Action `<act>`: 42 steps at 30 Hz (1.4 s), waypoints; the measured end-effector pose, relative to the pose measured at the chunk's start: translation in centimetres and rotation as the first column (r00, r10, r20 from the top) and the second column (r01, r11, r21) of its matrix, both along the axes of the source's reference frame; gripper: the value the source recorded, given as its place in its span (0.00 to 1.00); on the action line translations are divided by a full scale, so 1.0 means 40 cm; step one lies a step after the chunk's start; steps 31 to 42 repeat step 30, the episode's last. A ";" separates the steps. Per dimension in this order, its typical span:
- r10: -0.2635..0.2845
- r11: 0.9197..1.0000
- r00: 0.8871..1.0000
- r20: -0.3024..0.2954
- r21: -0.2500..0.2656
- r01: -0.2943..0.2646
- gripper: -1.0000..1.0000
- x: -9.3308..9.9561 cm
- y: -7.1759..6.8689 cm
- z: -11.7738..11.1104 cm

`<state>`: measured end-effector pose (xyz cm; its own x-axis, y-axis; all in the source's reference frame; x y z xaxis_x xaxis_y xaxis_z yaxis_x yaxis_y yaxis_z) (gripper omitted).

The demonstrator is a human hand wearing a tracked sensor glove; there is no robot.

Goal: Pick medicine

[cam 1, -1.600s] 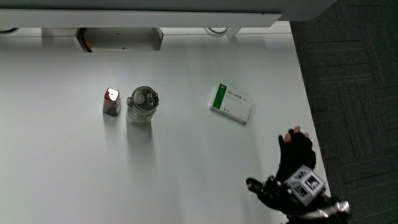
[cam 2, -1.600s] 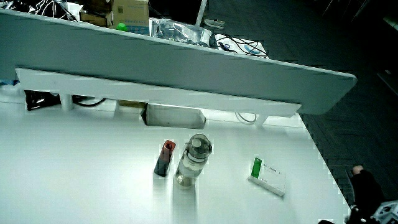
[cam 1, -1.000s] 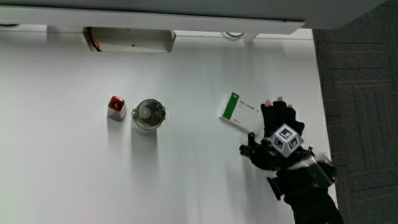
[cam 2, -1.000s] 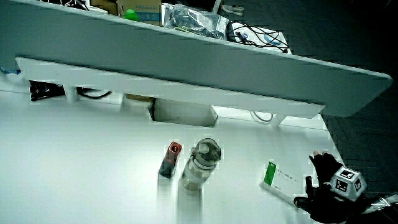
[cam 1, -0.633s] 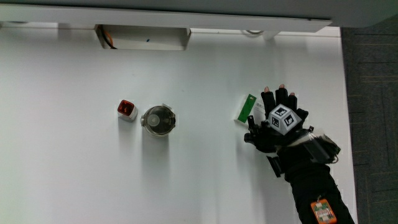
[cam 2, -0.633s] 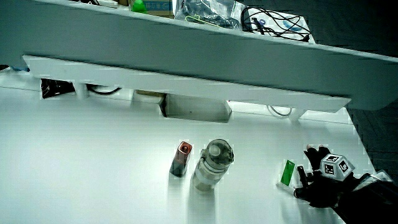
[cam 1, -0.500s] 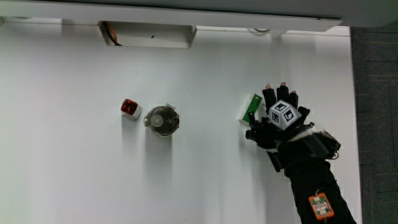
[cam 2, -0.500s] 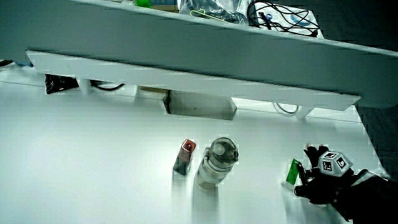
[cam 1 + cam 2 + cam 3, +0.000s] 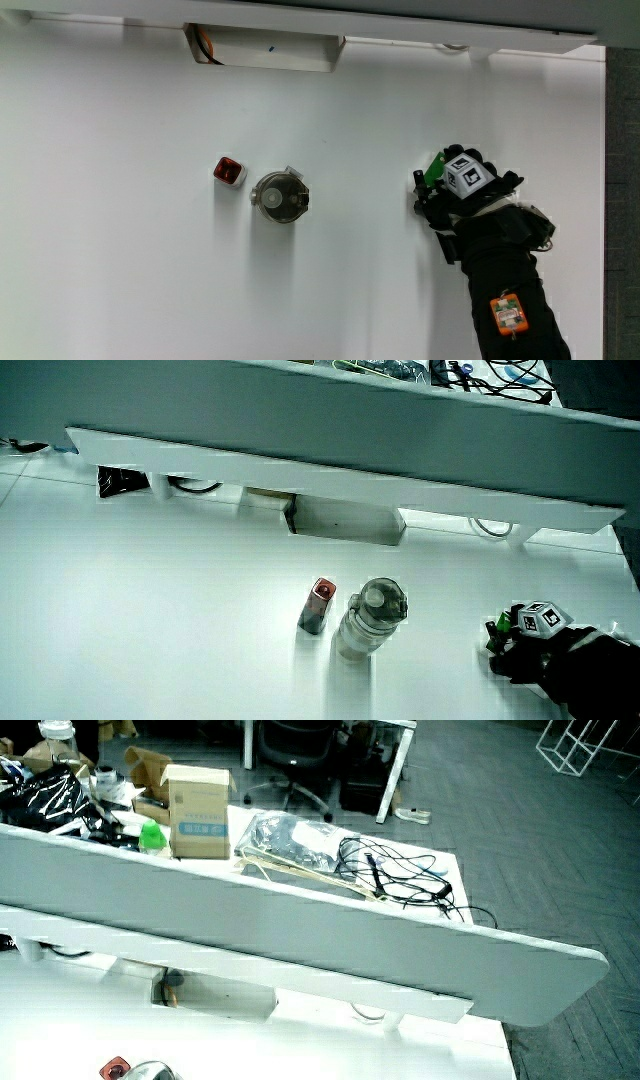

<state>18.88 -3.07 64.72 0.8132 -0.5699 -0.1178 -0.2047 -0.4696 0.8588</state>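
The medicine box (image 9: 433,168) shows only as a green end and a sliver of white, near the table's edge. The gloved hand (image 9: 447,186) lies over it with its fingers curled around it, the patterned cube (image 9: 466,175) on its back facing up. In a side view the hand (image 9: 522,647) sits on the table beside the bottle, with the green end of the box (image 9: 499,626) poking out of its grip. Most of the box is hidden under the glove.
A clear bottle (image 9: 281,196) stands mid-table with a small red-topped item (image 9: 230,171) beside it; both show in a side view, bottle (image 9: 371,618) and red item (image 9: 318,603). A white housing (image 9: 265,47) sits under the low partition (image 9: 300,935).
The hand came in from the table's near edge, slid over the medicine box and curled its fingers around it. The box now shows only its green end. Bottle and red item stayed put.
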 end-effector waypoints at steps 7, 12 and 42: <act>0.014 0.999 0.999 0.037 0.040 -0.016 1.00 0.007 0.010 -0.009; 0.005 0.990 0.997 0.073 0.142 -0.015 1.00 0.033 0.034 -0.027; -0.109 0.975 0.949 0.294 0.216 0.045 1.00 -0.010 0.146 -0.183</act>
